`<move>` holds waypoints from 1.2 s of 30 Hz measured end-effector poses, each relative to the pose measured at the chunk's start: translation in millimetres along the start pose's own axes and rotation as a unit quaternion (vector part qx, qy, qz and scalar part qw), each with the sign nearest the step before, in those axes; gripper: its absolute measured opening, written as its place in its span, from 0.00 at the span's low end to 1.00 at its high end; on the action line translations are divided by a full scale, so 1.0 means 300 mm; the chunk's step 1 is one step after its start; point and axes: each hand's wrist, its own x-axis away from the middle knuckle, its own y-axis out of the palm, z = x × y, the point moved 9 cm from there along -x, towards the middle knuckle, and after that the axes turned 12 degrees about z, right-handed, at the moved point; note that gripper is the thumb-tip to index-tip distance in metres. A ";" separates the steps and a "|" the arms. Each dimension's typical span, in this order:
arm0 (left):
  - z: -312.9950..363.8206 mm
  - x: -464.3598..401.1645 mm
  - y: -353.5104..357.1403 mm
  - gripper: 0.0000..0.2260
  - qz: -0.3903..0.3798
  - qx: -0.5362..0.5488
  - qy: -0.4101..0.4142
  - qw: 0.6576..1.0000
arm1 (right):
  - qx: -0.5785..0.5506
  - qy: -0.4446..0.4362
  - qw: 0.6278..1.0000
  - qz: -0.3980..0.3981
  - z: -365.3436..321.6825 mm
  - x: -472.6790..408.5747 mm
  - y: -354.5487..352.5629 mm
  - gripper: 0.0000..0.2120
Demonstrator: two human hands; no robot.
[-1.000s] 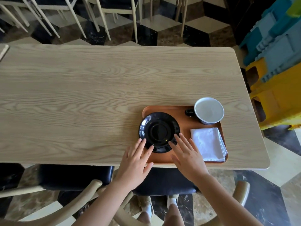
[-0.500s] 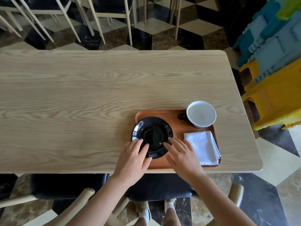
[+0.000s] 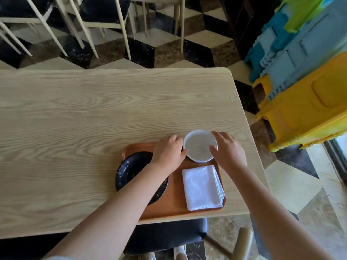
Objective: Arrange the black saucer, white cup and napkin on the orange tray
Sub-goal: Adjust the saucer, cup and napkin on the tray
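Observation:
The orange tray [image 3: 174, 205] lies at the table's near right edge. The white cup [image 3: 200, 146] stands at the tray's far right corner. My left hand [image 3: 169, 152] is curled against the cup's left side, over its dark handle. On the cup's right side my right hand [image 3: 228, 150] grips the rim, thumb on top. The black saucer [image 3: 129, 170] sits on the tray's left part, overhanging its left edge, half hidden under my left forearm. The folded white napkin [image 3: 201, 186] lies flat on the tray's right side, just below the cup.
The light wooden table [image 3: 93, 119] stretches left and away. Dark-cushioned chairs [image 3: 105, 15] stand beyond its far edge, and another seat is tucked under the near edge. Stacked blue and yellow plastic stools [image 3: 308, 87] stand on the floor to the right.
Both hands left the saucer and moved up and right to the cup, now holding it from either side. The camera view shifted so the tray sits lower in frame.

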 end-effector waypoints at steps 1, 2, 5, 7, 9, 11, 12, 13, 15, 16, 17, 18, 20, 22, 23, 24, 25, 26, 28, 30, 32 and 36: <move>-0.006 -0.002 0.015 0.14 -0.004 0.018 -0.017 1.000 | -0.005 0.006 1.000 -0.012 0.008 -0.003 0.012 0.19; -0.015 0.000 0.026 0.13 -0.006 0.036 -0.034 0.999 | -0.017 0.013 1.000 -0.018 0.014 -0.004 0.019 0.18; -0.037 0.005 0.042 0.12 0.002 0.089 -0.069 0.994 | -0.070 0.040 0.997 -0.017 0.032 -0.008 0.027 0.18; -0.049 0.005 0.046 0.13 0.008 0.133 -0.093 0.987 | -0.103 0.049 0.993 -0.012 0.037 -0.007 0.033 0.18; -0.063 0.004 0.052 0.15 0.011 0.173 -0.123 0.977 | -0.131 0.055 0.990 0.001 0.041 -0.007 0.033 0.18; -0.080 0.001 0.059 0.17 0.005 0.195 -0.151 0.969 | -0.147 0.069 0.987 0.011 0.049 -0.004 0.034 0.17; -0.088 0.000 0.062 0.17 0.000 0.199 -0.159 0.967 | -0.154 0.079 0.985 0.011 0.053 -0.001 0.038 0.16; -0.094 -0.001 0.062 0.16 -0.004 0.200 -0.164 0.966 | -0.161 0.090 0.983 0.007 0.057 0.003 0.043 0.15; -0.107 0.000 0.053 0.16 -0.009 0.198 -0.170 0.965 | -0.186 0.101 0.977 -0.005 0.054 0.014 0.053 0.14; -0.113 0.004 0.048 0.16 -0.012 0.198 -0.171 0.965 | -0.199 0.103 0.975 -0.009 0.049 0.020 0.055 0.13; -0.117 0.011 0.038 0.15 -0.013 0.198 -0.171 0.965 | -0.206 0.102 0.973 -0.012 0.043 0.024 0.057 0.13; -0.122 0.020 0.028 0.15 -0.015 0.196 -0.171 0.966 | -0.207 0.099 0.973 -0.015 0.035 0.028 0.057 0.13; -0.132 0.040 0.006 0.15 -0.011 0.190 -0.167 0.967 | -0.210 0.093 0.973 -0.017 0.015 0.036 0.060 0.14; -0.139 0.058 -0.016 0.13 0.002 0.197 -0.161 0.967 | -0.214 0.085 0.973 -0.021 -0.004 0.043 0.069 0.15; -0.141 0.065 -0.025 0.12 0.009 0.202 -0.159 0.966 | -0.214 0.081 0.973 -0.023 -0.012 0.046 0.074 0.15; -0.143 0.072 -0.031 0.11 0.014 0.206 -0.156 0.966 | -0.215 0.080 0.973 -0.023 -0.017 0.049 0.079 0.15; -0.143 0.076 -0.034 0.11 0.017 0.209 -0.155 0.966 | -0.217 0.079 0.973 -0.021 -0.020 0.050 0.082 0.15; -0.145 0.079 -0.034 0.10 0.019 0.210 -0.154 0.965 | -0.218 0.079 0.973 -0.017 -0.021 0.051 0.081 0.15; -0.149 0.081 -0.029 0.10 0.022 0.212 -0.154 0.965 | -0.222 0.081 0.972 -0.011 -0.022 0.051 0.078 0.15; -0.153 0.082 -0.019 0.12 0.019 0.213 -0.154 0.965 | -0.223 0.083 0.971 -0.012 -0.020 0.054 0.079 0.15; -0.161 0.085 -0.009 0.13 0.013 0.217 -0.157 0.963 | -0.226 0.083 0.970 -0.019 -0.021 0.057 0.082 0.15; -0.164 0.106 -0.006 0.16 0.029 0.199 -0.161 0.966 | -0.232 0.075 0.969 -0.041 -0.022 0.067 0.089 0.17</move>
